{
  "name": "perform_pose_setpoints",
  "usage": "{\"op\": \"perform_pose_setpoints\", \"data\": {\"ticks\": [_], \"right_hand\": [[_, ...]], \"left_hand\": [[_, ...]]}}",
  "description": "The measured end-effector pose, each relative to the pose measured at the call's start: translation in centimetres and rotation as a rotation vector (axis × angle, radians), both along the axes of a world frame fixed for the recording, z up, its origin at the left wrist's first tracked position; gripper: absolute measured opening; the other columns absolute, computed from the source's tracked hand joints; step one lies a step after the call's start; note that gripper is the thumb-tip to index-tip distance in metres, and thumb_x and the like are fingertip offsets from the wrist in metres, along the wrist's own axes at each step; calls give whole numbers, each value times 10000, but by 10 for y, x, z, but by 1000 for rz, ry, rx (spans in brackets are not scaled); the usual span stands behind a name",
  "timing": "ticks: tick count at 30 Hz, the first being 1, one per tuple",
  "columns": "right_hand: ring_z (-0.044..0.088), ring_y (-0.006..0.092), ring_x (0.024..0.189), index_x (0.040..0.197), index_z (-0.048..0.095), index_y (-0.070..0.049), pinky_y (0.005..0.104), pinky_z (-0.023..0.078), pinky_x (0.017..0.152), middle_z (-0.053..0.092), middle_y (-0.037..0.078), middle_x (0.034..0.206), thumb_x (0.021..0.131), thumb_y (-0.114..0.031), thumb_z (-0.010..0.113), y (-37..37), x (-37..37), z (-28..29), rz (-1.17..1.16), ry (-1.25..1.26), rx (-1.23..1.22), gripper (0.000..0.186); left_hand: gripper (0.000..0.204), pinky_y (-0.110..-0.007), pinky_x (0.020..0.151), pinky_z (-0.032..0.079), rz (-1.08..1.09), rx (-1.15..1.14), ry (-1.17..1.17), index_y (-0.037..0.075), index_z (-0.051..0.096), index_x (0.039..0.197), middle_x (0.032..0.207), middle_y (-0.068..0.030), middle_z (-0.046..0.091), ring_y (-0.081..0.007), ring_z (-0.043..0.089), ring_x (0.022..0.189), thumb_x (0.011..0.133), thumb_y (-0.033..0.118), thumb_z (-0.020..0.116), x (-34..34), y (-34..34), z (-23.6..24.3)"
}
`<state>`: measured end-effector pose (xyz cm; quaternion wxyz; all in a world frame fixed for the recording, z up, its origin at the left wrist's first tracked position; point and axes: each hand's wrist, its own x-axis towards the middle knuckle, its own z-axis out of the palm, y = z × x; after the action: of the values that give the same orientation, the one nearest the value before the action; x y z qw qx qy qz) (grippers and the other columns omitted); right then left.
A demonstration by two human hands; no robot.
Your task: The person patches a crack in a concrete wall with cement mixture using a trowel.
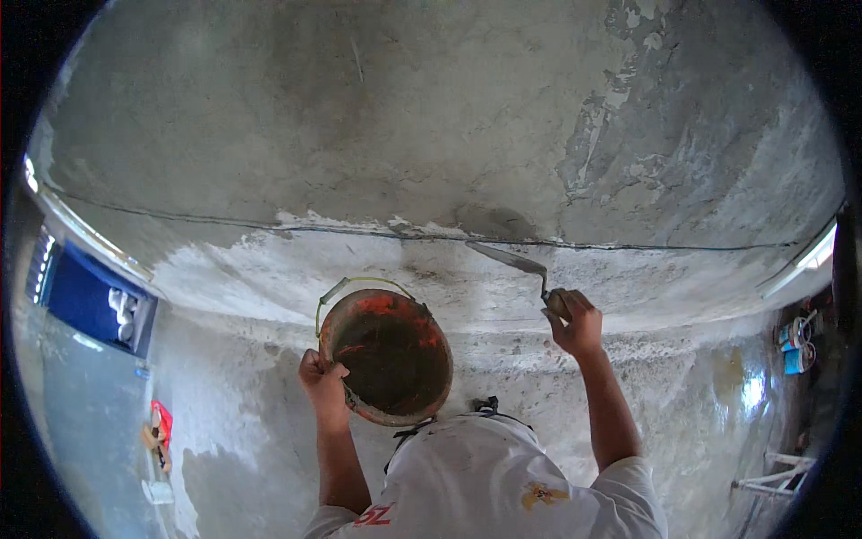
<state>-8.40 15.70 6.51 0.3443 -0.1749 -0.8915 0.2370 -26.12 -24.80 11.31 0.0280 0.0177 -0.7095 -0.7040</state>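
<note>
My left hand [324, 384] grips the rim of a round reddish bucket [431, 395], which is tilted so that its inside faces up. Grey mortar [388, 364] coats the inside of the bucket, and its wire handle [334, 290] stands up on the far side. A trowel [507, 258] has its handle wrapped in the fingers of my right hand [576, 323]. The blade points left and lies close to the dark line along the wall; whether it touches the wall I cannot tell. Just beyond the blade is a darker, wet-looking patch [496, 222] on the grey wall [359, 117].
Below the dark line [628, 245] the wall is pale and rough. Left, on the floor, lie a red item [162, 420] and a white one [158, 491] near a blue doorway [90, 292]. Blue-and-white buckets [794, 346] and a metal stand [777, 476] are at the right.
</note>
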Motion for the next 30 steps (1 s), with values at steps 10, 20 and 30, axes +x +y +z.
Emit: {"op": "perform_pose_setpoints", "data": {"ticks": [10, 20, 30], "right_hand": [[699, 342, 809, 1124, 670, -118, 446, 555, 666, 716, 96, 892, 825, -201, 790, 35, -32, 21, 72, -254, 128, 333], [717, 319, 797, 1046, 698, -128, 434, 562, 669, 736, 74, 849, 808, -165, 786, 59, -27, 47, -37, -258, 226, 257], [706, 388, 871, 1094, 716, -110, 455, 572, 732, 741, 149, 943, 797, -238, 809, 57, -49, 79, 132, -243, 314, 337]], "left_hand": [[389, -278, 590, 308, 36, -94, 72, 135, 298, 697, 722, 48, 285, -94, 287, 642, 594, -85, 603, -17, -29, -8], [371, -301, 576, 322, 52, 35, -10, 127, 299, 692, 672, 30, 256, -113, 278, 622, 599, -79, 594, -7, -62, -35], [376, -282, 615, 284, 98, -54, 16, 124, 283, 719, 718, 21, 267, -121, 251, 651, 599, -79, 576, 8, -71, -39]]}}
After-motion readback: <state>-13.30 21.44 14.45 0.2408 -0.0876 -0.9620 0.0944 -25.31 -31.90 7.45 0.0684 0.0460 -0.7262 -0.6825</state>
